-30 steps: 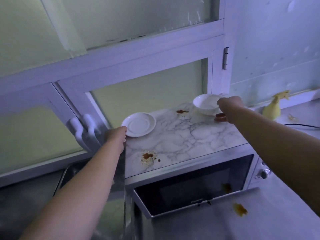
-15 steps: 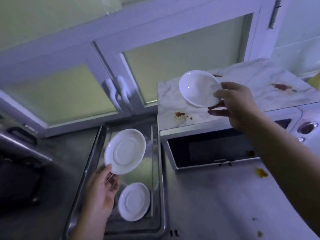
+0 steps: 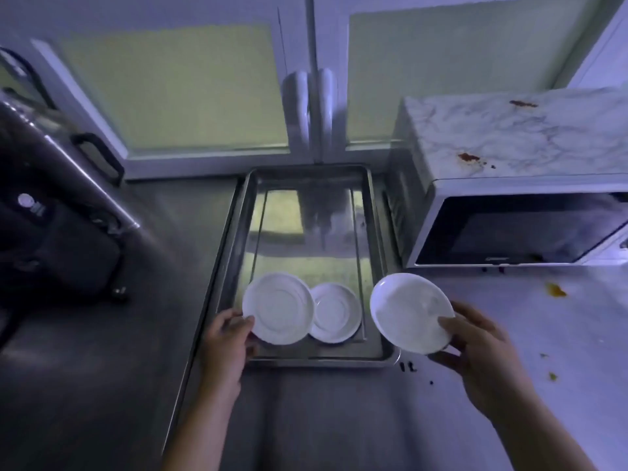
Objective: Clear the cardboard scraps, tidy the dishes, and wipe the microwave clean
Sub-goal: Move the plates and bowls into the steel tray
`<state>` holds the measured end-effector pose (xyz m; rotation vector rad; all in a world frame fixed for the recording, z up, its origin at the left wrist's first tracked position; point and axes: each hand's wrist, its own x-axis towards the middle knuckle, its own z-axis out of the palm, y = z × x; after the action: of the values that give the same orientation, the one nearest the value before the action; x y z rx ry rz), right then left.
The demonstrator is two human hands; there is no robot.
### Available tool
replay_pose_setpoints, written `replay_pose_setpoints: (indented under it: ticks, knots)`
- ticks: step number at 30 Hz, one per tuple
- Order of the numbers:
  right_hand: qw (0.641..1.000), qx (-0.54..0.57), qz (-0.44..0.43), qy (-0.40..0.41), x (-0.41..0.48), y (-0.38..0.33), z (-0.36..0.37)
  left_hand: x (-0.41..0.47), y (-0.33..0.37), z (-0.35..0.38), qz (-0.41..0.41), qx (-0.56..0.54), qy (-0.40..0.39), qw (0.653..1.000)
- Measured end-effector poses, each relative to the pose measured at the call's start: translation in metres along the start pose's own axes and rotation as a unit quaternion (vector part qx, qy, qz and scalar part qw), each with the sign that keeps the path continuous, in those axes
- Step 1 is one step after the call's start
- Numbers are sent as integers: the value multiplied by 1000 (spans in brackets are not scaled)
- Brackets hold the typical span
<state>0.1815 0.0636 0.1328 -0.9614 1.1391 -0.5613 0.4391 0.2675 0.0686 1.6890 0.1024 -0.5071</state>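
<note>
Head view, and you have a dish in each hand, low in the frame; your left hand (image 3: 227,338) grips a round white ceramic saucer (image 3: 278,307) by its lower left rim, thumb on the upper face and fingers curled beneath. That saucer sits over the near left part of the rectangular stainless steel tray (image 3: 306,360), at the centre of the picture; its right edge overlaps a smaller white saucer (image 3: 336,312) that lies flat in the tray, though you cannot tell whether the two touch.

Your right hand (image 3: 482,348) pinches a shallow white bowl (image 3: 407,311) at its lower right rim, thumb inside the lip and fingers underneath; the bowl is tilted, its hollow facing up and toward you, and it hangs over the tray's near right corner and the counter just beside it.

The white microwave (image 3: 438,195) stands in the upper right of the frame, just beside the tray; its marble-patterned top (image 3: 543,130) carries two red-brown stains (image 3: 469,157), and its dark glass door (image 3: 509,229) faces the lower right. Right of the bowl an orange smear (image 3: 555,289) marks the pale counter (image 3: 577,334), with smaller specks below it.

Behind the tray, at the top centre, two white cabinet handles (image 3: 311,107) sit side by side between frosted panes; a dark appliance (image 3: 51,239) fills the left edge of the frame.
</note>
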Motion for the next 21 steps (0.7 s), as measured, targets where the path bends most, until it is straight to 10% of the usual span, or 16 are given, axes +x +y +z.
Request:
replay_pose_setpoints:
  ticks: [9, 21]
  knots:
    - [990, 44, -29, 132, -65, 56, 44, 72, -6, 29, 74, 167, -214, 960]
    - [957, 101, -75, 261, -138, 113, 23, 108, 6, 134, 230, 561, -292, 740]
